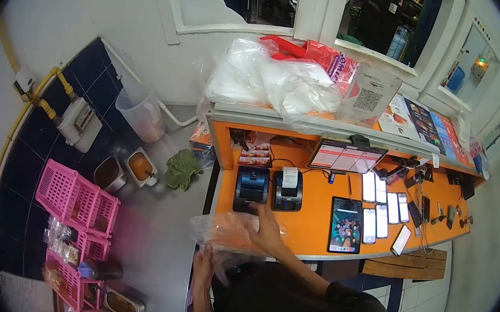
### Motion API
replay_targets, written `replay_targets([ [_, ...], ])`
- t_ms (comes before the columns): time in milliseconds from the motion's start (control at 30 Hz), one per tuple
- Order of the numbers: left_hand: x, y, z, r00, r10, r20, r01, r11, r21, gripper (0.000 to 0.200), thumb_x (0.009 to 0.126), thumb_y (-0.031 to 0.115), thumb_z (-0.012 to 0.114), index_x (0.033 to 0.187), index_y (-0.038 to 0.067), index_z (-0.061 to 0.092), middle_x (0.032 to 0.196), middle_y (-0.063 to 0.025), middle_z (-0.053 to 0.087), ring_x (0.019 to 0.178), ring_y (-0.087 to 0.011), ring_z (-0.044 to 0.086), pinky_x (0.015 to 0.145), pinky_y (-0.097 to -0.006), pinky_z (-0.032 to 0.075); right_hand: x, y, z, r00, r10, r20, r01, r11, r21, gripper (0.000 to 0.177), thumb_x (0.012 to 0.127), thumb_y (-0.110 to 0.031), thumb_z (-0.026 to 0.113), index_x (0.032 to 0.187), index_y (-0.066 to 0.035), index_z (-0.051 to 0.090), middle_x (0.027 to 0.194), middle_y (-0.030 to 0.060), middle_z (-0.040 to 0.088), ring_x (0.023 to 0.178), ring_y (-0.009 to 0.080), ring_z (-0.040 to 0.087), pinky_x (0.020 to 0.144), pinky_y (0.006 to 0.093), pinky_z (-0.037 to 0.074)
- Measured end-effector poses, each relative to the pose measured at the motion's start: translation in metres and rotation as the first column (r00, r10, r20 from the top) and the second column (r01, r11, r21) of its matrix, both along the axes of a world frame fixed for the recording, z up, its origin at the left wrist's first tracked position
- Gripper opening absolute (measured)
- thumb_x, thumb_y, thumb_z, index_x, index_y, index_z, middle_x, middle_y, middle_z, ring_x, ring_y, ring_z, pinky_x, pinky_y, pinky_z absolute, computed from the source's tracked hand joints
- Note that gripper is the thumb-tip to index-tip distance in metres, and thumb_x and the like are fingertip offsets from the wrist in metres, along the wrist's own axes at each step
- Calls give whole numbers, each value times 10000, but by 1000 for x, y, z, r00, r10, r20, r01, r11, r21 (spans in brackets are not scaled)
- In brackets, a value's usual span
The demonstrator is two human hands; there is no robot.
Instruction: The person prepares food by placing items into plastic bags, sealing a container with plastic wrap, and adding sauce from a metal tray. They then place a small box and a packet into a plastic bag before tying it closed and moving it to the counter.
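Observation:
A clear plastic bag point(224, 227) hangs between my two hands at the front edge of the orange counter point(313, 223). My left hand point(203, 261) is closed on the bag's lower left edge. My right hand point(264, 230) lies over the bag's right side with its fingers apart, pointing toward two small printers. The left printer point(252, 188) is dark blue and just beyond my fingertips. Beside it, the other printer point(287, 196) has a white paper slip sticking out of its top. Whether my right fingers grip the film cannot be made out.
A tablet point(346, 226) and several phones point(393, 207) lie on the counter, under a mounted screen point(347, 156). Plastic bags point(276, 79) sit on the upper shelf. Leftward are pink baskets point(78, 196), metal containers point(141, 166), a green cloth-like item point(183, 169) and a clear bucket point(140, 116).

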State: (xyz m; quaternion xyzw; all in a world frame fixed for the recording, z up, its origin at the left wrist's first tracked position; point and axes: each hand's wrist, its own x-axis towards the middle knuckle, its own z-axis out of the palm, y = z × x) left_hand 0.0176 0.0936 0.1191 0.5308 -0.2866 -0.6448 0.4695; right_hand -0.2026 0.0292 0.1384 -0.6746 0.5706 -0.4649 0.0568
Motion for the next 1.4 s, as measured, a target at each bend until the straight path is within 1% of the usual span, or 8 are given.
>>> replay_targets([
  [100,-8,14,-11,989,-90,119,103,989,-105,342,959,344,574,1083,32,641,931,-35,642,816,-83,577,699,-273,481,21,39,9,818,391,421,-566,678,470,426,845,-203,716,1173,-36,501,916,83,607,795,189,615,704,319,501],
  [233,-18,16,-2,989,-44,140,44,999,1,325,972,316,554,1025,14,663,865,-32,643,783,-76,564,673,-263,462,49,52,-19,620,438,651,-774,479,414,406,889,-172,674,1212,-18,484,1045,84,602,929,172,597,836,297,495],
  [433,-21,26,10,942,191,276,-114,956,-272,177,952,118,560,1019,-25,640,811,-84,655,727,-120,604,653,-319,516,58,25,-15,574,567,590,-814,476,334,253,950,-176,595,1124,-2,537,1016,87,596,855,118,585,704,258,511],
  [633,-1,89,25,884,465,-40,-451,830,-328,240,969,212,566,922,-11,640,749,-35,619,672,-94,566,599,-281,484,111,51,47,357,606,711,-906,40,422,85,927,-76,612,963,-18,562,883,14,616,862,78,569,756,209,446],
  [967,-11,280,-4,423,906,16,-881,416,-227,200,970,252,566,910,66,604,847,21,614,790,-35,542,663,-216,444,178,185,-19,146,752,642,-877,-201,435,213,951,-177,585,821,-9,592,742,-39,531,710,49,475,619,199,370],
  [1200,-28,359,17,-10,938,-348,-999,-23,-34,249,976,292,543,910,62,611,834,19,608,753,-39,544,654,-193,437,218,284,15,-249,572,781,-502,-766,402,164,923,-150,632,850,-36,540,739,-20,553,689,58,535,676,217,461],
  [1333,-20,388,7,-11,920,-392,-991,-61,-115,252,983,275,537,876,63,620,788,21,611,714,-43,538,669,-202,443,246,294,10,-367,648,668,-628,-702,336,172,935,-162,620,819,-48,563,710,-45,542,644,30,503,596,188,407],
  [1400,-20,392,15,-19,999,29,-993,-15,-121,240,974,248,558,855,54,633,730,35,591,661,-41,519,652,-205,436,256,291,-3,-221,635,740,-709,-626,325,173,940,-168,612,819,-50,570,717,-48,545,654,33,503,606,188,400],
])
